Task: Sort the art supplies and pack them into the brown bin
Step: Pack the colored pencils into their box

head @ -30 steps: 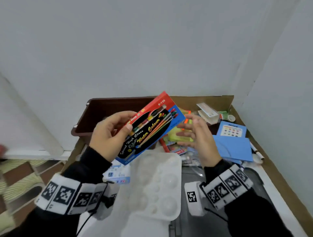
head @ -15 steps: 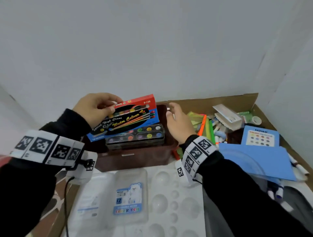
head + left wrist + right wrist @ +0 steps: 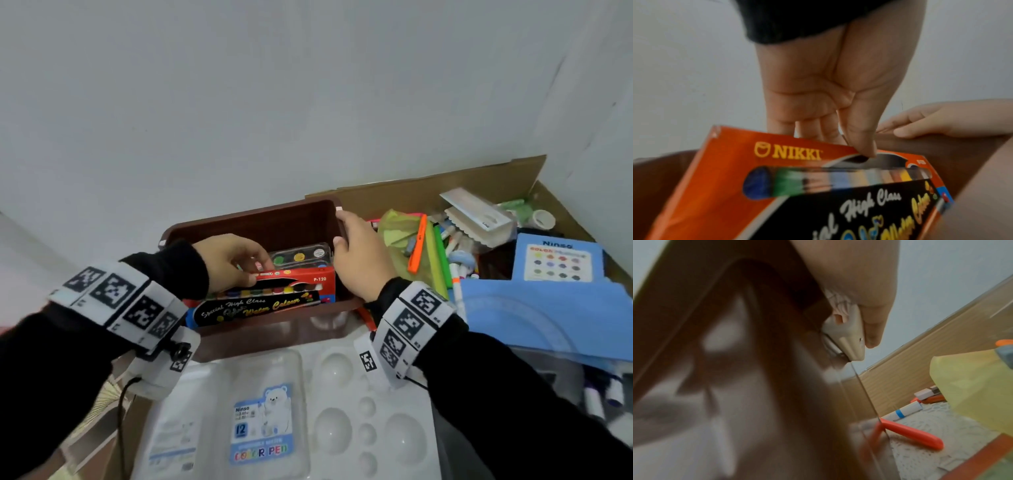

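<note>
Soft, flat, even light with only faint shadows; head view sharp centrally, bowed at edges; wrist views blurred, the brown bin (image 3: 760, 402) a smear, paint box (image 3: 789, 154) lettering soft.

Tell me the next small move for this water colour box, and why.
Probably lower it the rest of the way and let go. The left hand pinches the top edge of the Nikki water colour box, which sits tilted in the brown bin with the clear paint set behind it, while the right hand holds the bin's right rim.
</note>
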`<state>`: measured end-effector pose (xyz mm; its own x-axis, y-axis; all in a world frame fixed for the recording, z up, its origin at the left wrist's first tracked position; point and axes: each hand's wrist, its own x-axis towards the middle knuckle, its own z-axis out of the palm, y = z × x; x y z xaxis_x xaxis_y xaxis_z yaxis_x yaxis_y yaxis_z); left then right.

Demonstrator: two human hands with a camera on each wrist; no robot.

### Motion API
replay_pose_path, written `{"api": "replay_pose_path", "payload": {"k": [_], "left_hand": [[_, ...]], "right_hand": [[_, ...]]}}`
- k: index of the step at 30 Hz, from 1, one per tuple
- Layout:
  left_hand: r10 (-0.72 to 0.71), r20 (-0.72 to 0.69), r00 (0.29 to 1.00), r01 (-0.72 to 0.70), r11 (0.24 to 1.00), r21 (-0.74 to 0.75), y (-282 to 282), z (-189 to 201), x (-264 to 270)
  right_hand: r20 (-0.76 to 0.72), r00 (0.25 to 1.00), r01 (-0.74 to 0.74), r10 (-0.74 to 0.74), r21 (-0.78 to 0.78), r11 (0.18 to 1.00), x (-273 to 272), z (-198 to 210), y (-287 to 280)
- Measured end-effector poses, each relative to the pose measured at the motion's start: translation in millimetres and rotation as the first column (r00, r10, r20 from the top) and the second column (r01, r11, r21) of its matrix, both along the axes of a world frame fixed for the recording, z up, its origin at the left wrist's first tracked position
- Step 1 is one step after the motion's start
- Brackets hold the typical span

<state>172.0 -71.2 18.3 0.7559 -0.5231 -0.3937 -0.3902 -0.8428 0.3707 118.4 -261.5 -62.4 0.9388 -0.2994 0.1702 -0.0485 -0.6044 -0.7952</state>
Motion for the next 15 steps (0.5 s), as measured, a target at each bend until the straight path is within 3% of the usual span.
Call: {"api": "replay_pose_path", "payload": {"k": [7,15], "left_hand": [[0.006,-0.087,0.996,0.012,0.980,0.199,-15,-13,7],[0.002,-0.066,0.998,0.012,0.977,0.213,-33,-17,7]], "right_hand": [[0.017,1.000,-0.021,0.020,0.037,0.999,-2,-1,0],[0.039,0.999,-0.018,0.015,0.074,0.997,-1,-2,0]]}}
